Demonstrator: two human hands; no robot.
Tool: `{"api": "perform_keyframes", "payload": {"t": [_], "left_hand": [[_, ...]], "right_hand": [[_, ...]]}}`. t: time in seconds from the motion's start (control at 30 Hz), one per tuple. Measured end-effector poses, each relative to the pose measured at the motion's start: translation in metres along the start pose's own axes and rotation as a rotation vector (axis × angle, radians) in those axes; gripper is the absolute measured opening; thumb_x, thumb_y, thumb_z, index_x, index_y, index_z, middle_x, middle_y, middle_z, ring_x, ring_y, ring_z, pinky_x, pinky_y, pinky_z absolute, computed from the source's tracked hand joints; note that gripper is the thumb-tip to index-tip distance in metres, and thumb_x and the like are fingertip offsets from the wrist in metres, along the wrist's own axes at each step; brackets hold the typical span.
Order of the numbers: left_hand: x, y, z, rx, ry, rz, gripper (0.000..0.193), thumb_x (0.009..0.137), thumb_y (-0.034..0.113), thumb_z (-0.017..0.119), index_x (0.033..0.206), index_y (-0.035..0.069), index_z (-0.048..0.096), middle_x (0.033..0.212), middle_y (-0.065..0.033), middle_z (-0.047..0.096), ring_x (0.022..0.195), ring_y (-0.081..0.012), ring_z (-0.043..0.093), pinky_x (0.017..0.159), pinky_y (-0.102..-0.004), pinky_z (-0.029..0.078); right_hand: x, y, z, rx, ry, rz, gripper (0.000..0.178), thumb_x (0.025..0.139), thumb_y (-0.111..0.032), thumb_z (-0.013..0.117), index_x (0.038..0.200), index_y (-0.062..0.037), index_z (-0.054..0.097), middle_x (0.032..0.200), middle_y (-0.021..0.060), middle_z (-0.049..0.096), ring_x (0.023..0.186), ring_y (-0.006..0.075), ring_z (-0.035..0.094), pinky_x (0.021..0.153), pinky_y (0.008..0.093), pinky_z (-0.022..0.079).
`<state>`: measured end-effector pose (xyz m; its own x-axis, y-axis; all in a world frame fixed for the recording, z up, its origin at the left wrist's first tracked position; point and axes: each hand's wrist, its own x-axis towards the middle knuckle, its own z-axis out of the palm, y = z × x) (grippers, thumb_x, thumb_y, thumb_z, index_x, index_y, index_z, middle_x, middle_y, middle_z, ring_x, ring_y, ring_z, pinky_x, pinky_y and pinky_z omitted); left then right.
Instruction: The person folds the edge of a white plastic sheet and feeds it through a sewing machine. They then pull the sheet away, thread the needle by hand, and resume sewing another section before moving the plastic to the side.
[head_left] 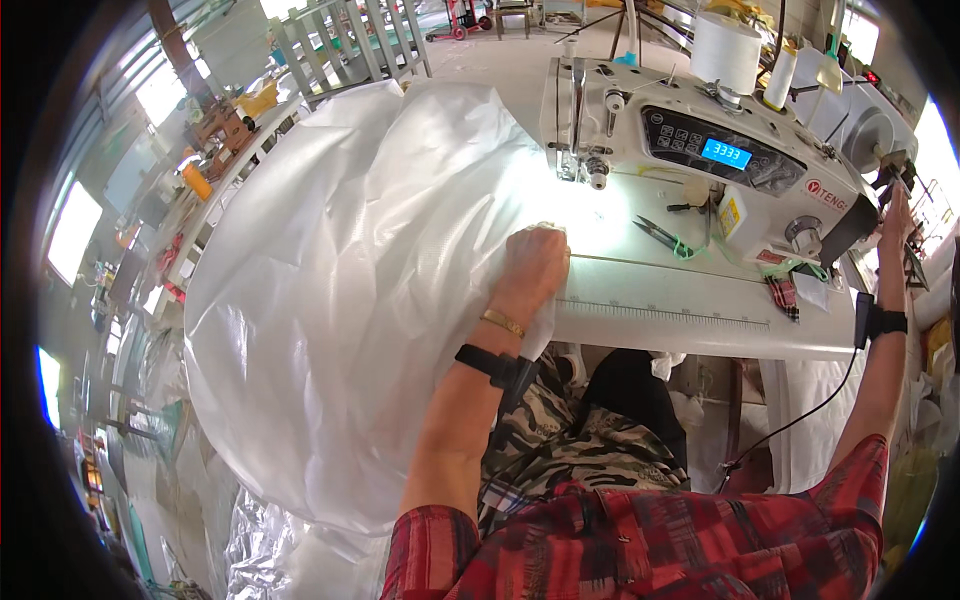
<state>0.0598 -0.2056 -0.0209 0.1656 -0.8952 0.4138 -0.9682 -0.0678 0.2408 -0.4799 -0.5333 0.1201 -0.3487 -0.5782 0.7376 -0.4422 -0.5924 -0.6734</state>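
Head view: left hand fisted, bunching the white woven-plastic sheet on the counter; light, slippery, best gripped at its edge; right hand, three o'clock, grip unclear

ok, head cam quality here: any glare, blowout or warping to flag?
Head view: the machine lamp blows out the white plastic sheet near the left hand; the windows at the left rim clip to white; the fisheye bends the table edge and blacks out the corners; the right hand, near the rim, looks stretched; the centre is sharp.
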Motion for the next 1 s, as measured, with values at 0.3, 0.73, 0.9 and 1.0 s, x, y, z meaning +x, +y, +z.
{"api": "perform_keyframes", "payload": {"t": [0.3,0.73,0.9,1.0], "left_hand": [[0.001,-0.002,0.007,0.009,0.086,0.024,0.013,0.076,0.011,0.056,0.072,0.002,0.064,0.076,-0.0169,0.065,0.075,-0.0309,0.065,0.071,-0.0408,0.051],[0.001,0.002,-0.002,0.017,-0.028,-0.043,0.015,0.079,0.013,0.055,0.077,0.000,0.063,0.084,-0.0184,0.065,0.083,-0.0323,0.064,0.078,-0.0427,0.050],[-0.002,0.001,-0.002,0.039,-0.026,-0.048,0.015,0.079,0.013,0.055,0.077,0.000,0.063,0.083,-0.0182,0.065,0.081,-0.0327,0.064,0.076,-0.0429,0.050],[-0.006,-0.001,-0.002,0.024,-0.017,-0.058,0.015,0.079,0.013,0.055,0.079,0.000,0.064,0.083,-0.0183,0.065,0.080,-0.0329,0.065,0.076,-0.0430,0.050]], "right_hand": [[0.013,0.010,-0.005,0.360,-0.641,0.557,0.056,0.093,-0.047,0.053,0.128,-0.0037,0.055,0.126,0.0071,0.057,0.116,0.0140,0.052,0.098,0.0257,0.039],[-0.048,0.028,-0.025,0.526,-0.380,0.110,0.036,0.097,-0.021,0.043,0.124,-0.0016,0.058,0.132,0.0079,0.054,0.118,0.0136,0.050,0.104,0.0306,0.035],[-0.161,-0.108,0.017,-0.077,-0.170,-0.566,0.027,0.094,-0.005,0.045,0.116,-0.0001,0.061,0.114,0.0094,0.065,0.104,0.0165,0.059,0.090,0.0297,0.045],[-0.256,-0.191,0.073,0.345,-0.949,-0.328,0.021,0.086,-0.013,0.055,0.103,-0.0046,0.063,0.117,0.0090,0.062,0.106,0.0229,0.057,0.093,0.0353,0.043]]}}
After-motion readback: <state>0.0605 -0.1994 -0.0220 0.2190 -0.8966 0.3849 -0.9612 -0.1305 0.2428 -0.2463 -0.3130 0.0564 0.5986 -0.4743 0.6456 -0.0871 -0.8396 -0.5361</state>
